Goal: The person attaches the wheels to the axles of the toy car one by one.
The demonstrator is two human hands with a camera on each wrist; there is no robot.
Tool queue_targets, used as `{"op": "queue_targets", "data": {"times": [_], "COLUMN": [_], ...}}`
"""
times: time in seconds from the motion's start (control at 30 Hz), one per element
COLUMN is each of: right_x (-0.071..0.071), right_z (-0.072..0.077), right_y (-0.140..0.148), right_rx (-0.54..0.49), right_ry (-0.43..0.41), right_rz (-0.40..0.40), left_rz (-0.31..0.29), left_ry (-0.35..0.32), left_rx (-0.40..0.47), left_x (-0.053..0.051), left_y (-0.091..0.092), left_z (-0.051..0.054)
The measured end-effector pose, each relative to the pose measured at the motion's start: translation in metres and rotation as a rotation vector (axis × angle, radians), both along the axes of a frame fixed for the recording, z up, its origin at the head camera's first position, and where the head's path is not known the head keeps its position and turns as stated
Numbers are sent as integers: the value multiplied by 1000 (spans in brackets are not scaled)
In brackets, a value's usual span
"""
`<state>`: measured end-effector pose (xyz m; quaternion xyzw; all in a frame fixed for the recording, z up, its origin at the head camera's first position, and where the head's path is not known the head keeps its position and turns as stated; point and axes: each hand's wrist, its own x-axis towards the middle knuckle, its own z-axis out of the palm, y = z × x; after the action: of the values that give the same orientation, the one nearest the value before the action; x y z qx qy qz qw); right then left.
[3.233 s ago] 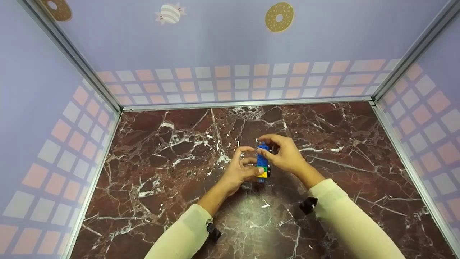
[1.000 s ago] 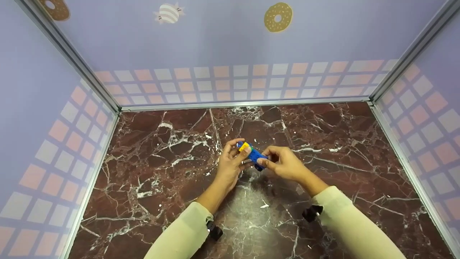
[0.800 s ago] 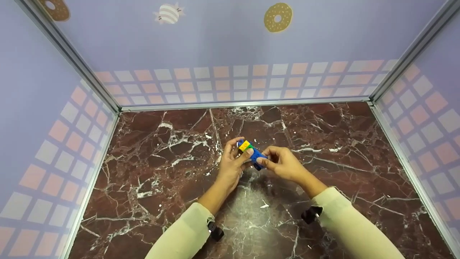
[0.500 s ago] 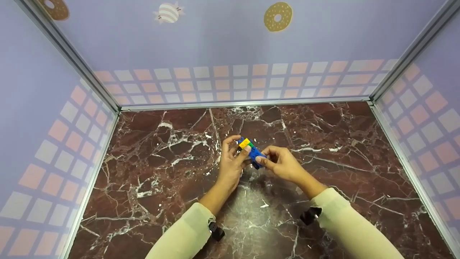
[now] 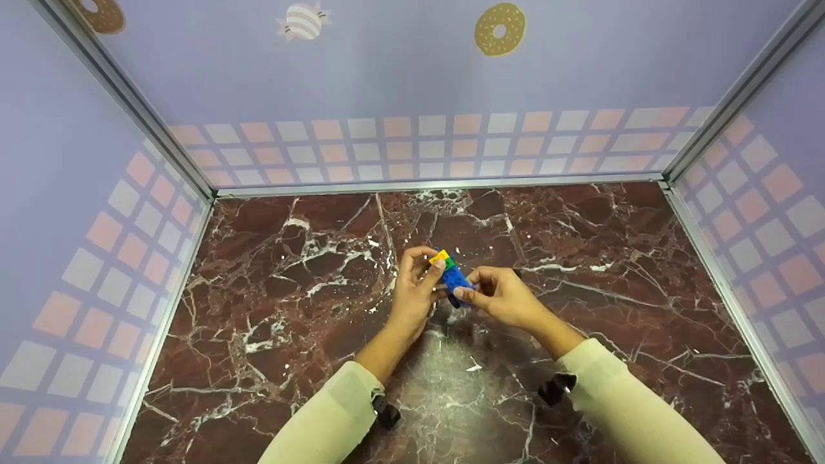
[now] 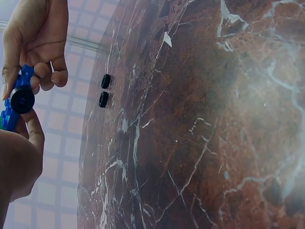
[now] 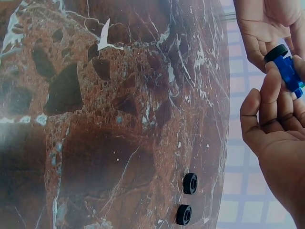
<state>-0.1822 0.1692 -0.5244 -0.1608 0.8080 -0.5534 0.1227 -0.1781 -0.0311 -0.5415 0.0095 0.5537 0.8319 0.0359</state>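
Note:
A small toy of joined bricks, blue [image 5: 455, 277] with a green part [image 5: 449, 263] and a yellow part [image 5: 439, 258], is held above the table between both hands. The left hand [image 5: 412, 293] grips the yellow-green end, thumb on top. The right hand [image 5: 509, 301] pinches the blue end nearer the person. In the left wrist view a black wheel [image 6: 22, 99] shows on the blue body [image 6: 26, 75], between the right hand [image 6: 38, 33] and the left hand [image 6: 19, 160]. The right wrist view shows a black wheel [image 7: 276, 52] by the right hand's fingertips; the toy's far side is partly hidden.
Two loose black wheels, one [image 7: 190, 183] beside the other [image 7: 184, 214], lie on the dark red marbled table [image 7: 109, 157]. Lilac panels with pink and white squares [image 5: 397, 151] stand behind the table and along both sides.
Since the earliest frame, the toy has turned, its yellow end now pointing away to the left. Most recently it has tilted slightly and the right hand has shifted a little towards the person.

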Motion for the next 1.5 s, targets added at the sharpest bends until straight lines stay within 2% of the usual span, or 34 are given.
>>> {"op": "queue_targets", "data": {"times": [0.3, 0.57, 1.0, 1.27, 1.37, 1.5], "right_x": [0, 1, -5, -16, -19, -22], "right_z": [-2, -2, 1, -1, -2, -4], "right_y": [-3, -5, 5, 22, 30, 38], "right_rx": [-22, -29, 19, 13, 52, 161], "right_ry": [-36, -76, -38, 2, 23, 70], "right_rz": [-28, -18, 12, -57, -97, -145], "left_rz": [-26, -38, -41, -29, -21, -10], "left_ry": [13, 2, -56, -79, -87, -76], "left_rx": [30, -13, 65, 69, 79, 95], "left_x": [-1, -1, -3, -4, -4, -5], "left_y": [-2, -3, -6, -8, -9, -10], "left_z": [-2, -1, -1, -2, -3, -5]}}
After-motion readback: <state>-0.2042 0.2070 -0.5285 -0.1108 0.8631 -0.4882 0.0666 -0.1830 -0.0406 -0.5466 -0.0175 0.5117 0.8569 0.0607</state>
